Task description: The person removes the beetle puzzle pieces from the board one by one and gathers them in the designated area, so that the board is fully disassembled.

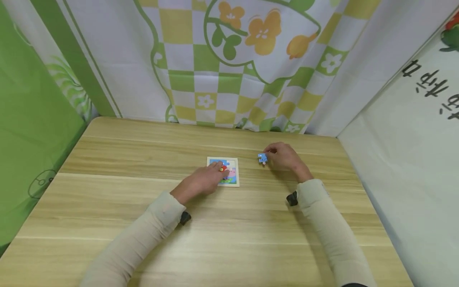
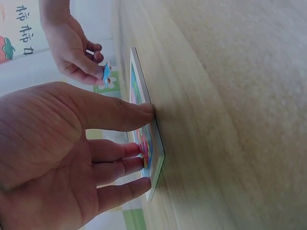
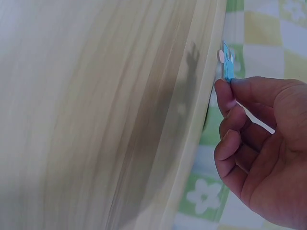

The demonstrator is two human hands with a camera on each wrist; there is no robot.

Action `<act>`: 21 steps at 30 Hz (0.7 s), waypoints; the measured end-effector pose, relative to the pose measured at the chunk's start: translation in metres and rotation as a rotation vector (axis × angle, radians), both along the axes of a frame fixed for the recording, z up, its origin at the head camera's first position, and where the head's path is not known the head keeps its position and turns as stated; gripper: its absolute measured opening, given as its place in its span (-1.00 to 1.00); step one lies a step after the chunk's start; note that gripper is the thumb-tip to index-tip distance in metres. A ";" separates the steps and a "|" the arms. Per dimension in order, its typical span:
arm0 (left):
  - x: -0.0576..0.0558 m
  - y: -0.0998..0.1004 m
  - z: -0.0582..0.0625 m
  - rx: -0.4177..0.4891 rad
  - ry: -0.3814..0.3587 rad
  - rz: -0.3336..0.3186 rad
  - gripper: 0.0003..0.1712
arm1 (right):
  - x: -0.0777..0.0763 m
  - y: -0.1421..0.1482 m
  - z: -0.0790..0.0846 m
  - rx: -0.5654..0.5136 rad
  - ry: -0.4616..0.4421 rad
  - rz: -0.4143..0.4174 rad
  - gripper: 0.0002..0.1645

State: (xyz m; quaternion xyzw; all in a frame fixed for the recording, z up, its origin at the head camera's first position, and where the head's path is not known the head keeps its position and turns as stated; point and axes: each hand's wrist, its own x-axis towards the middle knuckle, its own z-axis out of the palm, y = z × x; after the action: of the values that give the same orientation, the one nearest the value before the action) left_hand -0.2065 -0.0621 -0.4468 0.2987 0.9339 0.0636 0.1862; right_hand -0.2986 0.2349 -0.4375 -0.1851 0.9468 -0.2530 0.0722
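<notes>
My left hand (image 1: 204, 178): fingers nearly straight, spread over and touching the framed puzzle (image 1: 237, 175).
My right hand (image 1: 283, 156): thumb and forefinger pinch a blue puzzle piece (image 1: 263, 157) above the wooden table (image 1: 229, 247).
Framed puzzle: flat on the wood, left of the piece.

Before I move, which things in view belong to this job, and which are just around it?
Job:
Puzzle piece, pinched by right fingers
Framed puzzle, touched by left fingers

Surroundings:
Wood-grain table
Patterned curtain
White panel with black writing
Green panel
</notes>
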 end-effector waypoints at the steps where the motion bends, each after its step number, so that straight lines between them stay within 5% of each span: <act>1: 0.000 0.000 0.000 0.006 -0.002 0.005 -0.34 | -0.001 0.005 0.000 0.000 0.002 -0.005 -0.73; 11: 0.007 -0.004 -0.004 0.131 0.028 0.036 -0.37 | -0.006 0.054 0.000 -0.023 -0.048 -0.119 -0.69; 21: 0.009 -0.007 -0.007 0.150 0.037 0.048 -0.39 | -0.007 0.078 -0.010 -0.024 -0.086 -0.218 -0.64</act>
State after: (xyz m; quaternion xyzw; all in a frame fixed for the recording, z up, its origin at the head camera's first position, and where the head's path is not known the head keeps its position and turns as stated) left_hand -0.1976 -0.0693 -0.4536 0.2906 0.9366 0.1324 0.1445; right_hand -0.3059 0.3130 -0.4473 -0.0708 0.9543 -0.2782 0.0824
